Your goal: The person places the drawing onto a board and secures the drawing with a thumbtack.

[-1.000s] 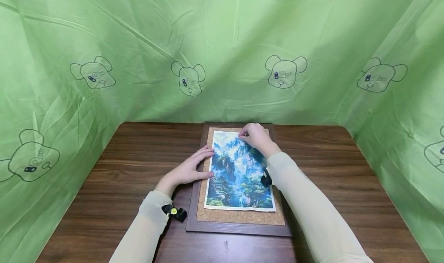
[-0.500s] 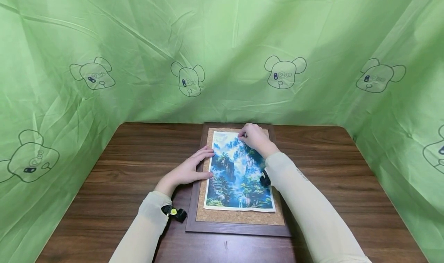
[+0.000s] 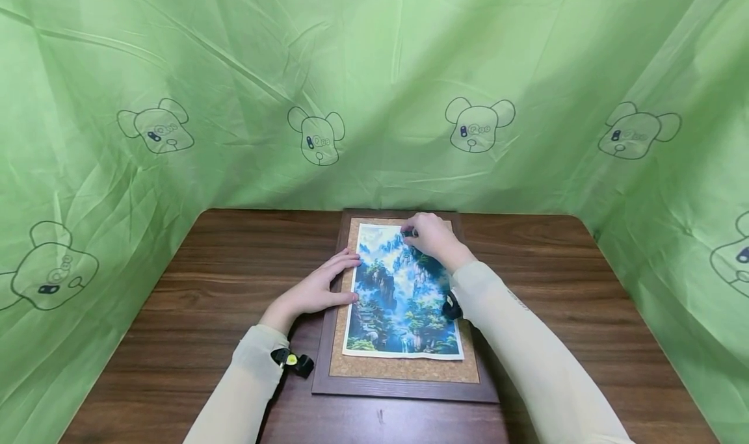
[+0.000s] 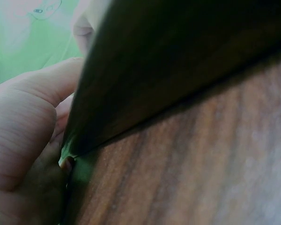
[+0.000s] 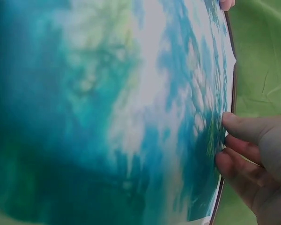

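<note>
A landscape print [image 3: 398,301] with blue mountains and trees lies on a cork board [image 3: 404,368] with a dark wooden frame. My left hand [image 3: 316,289] reaches over the frame's left side, thumb and fingers spread, fingertips touching the print's left edge. Near the print's top edge, right of its middle, bends my right hand [image 3: 434,237]. In the right wrist view the right thumb and fingertips [image 5: 228,117] touch the print, a gap between them, and I see nothing held there. The left wrist view shows the left hand [image 4: 23,126] beside the board's dark side.
The board lies on a brown wood-grain table [image 3: 222,268], its far end against a green curtain [image 3: 398,158] printed with bear heads. Curtain hangs on the left and right too. Each wrist wears a small black camera [image 3: 301,365].
The right thumb and index finger have parted slightly, leaving a dark gap between them. The left hand and the print stay in place.
</note>
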The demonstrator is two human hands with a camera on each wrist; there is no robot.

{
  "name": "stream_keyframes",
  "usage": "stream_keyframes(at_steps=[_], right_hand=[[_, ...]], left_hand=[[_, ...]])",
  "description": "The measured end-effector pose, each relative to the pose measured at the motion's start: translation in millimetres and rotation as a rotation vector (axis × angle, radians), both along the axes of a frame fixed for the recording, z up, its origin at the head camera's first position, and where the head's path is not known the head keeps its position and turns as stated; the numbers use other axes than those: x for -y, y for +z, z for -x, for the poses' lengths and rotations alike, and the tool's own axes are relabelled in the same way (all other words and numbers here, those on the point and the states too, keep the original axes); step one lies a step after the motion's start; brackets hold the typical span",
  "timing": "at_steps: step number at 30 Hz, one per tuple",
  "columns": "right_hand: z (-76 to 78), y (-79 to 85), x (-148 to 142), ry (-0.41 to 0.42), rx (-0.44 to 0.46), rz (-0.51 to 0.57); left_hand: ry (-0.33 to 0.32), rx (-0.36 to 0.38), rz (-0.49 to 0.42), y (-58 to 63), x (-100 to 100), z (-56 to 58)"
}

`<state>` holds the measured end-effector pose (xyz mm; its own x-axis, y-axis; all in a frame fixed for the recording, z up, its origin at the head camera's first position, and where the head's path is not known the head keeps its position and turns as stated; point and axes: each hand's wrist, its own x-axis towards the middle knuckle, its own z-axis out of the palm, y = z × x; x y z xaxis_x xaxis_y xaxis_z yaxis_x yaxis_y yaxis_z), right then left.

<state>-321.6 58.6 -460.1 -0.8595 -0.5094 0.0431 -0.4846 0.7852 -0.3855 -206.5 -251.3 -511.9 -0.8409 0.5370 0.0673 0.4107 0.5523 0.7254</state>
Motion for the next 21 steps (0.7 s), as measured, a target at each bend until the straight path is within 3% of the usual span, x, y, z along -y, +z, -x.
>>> stream_keyframes(at_steps=[8,15,18,21], right_hand=[[-1.7,4.5,-2.8,0.054,-0.018,-0.072],[-5.8,8.5,-22.0,0.118,-0.010,-0.041],[-11.3,17.8,-40.1,0.142,-0.034,-0.020],[-20.3,31.6,-63.8,0.192,-0.078,-0.004]], left_hand=[[0.001,-0.005,0.001,-1.7,0.7,2.0],[0.002,0.003,0.020,0.7,-1.4,2.5],[0.019,-0.023,0.029,6.3,1.7,1.7],[0.039,-0.098,0.048,15.7,11.7,0.9]])
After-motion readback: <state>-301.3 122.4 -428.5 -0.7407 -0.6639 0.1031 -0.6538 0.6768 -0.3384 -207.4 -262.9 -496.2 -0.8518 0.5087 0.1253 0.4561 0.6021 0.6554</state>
